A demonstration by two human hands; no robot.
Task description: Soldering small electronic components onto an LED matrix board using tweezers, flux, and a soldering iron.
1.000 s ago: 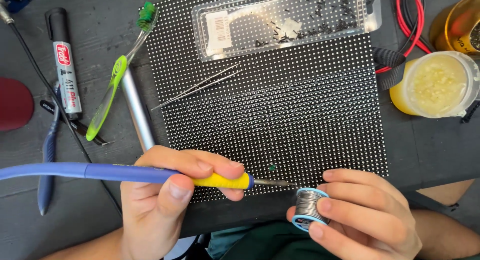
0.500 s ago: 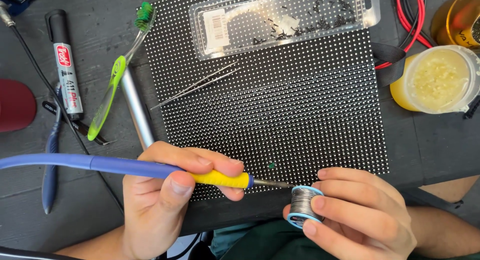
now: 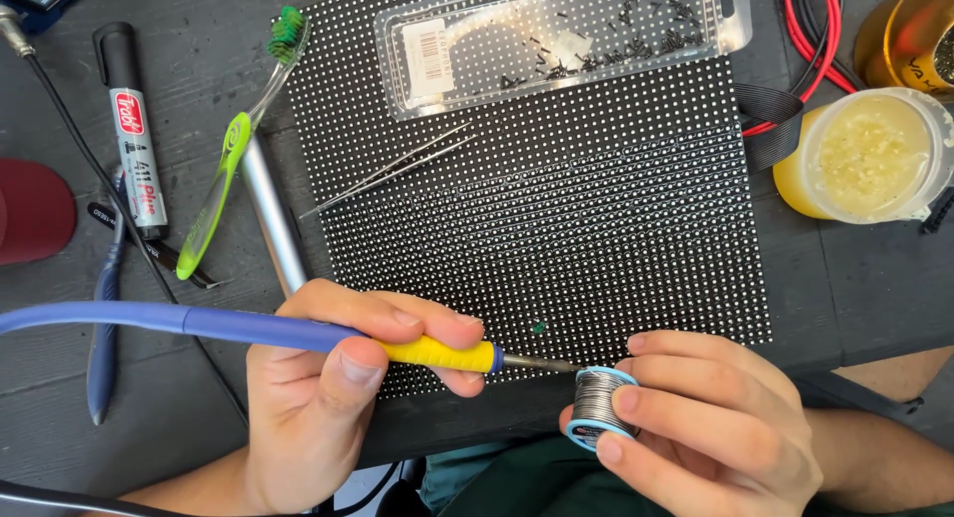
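Note:
My left hand (image 3: 338, 398) grips a soldering iron (image 3: 298, 333) with a blue handle and yellow grip, held level, its metal tip pointing right. My right hand (image 3: 715, 433) holds a small blue spool of solder wire (image 3: 594, 403) at the near edge of the table. The iron's tip reaches the top of the spool. Both sit over the near edge of a black LED matrix panel (image 3: 556, 209) covered in rows of white dots. A small green spot (image 3: 539, 327) lies on the panel just above the tip.
Steel tweezers (image 3: 388, 169) and a clear plastic box of tiny parts (image 3: 556, 35) lie on the panel. On the left are a green toothbrush (image 3: 224, 169), a marker (image 3: 134, 130), a metal rod (image 3: 273, 219) and blue pliers (image 3: 104, 318). A yellow flux tub (image 3: 865, 154) and red wires (image 3: 810, 40) are on the right.
The spool in my right hand has shifted slightly right and lower. The iron tip stays against it. The view has drifted a little.

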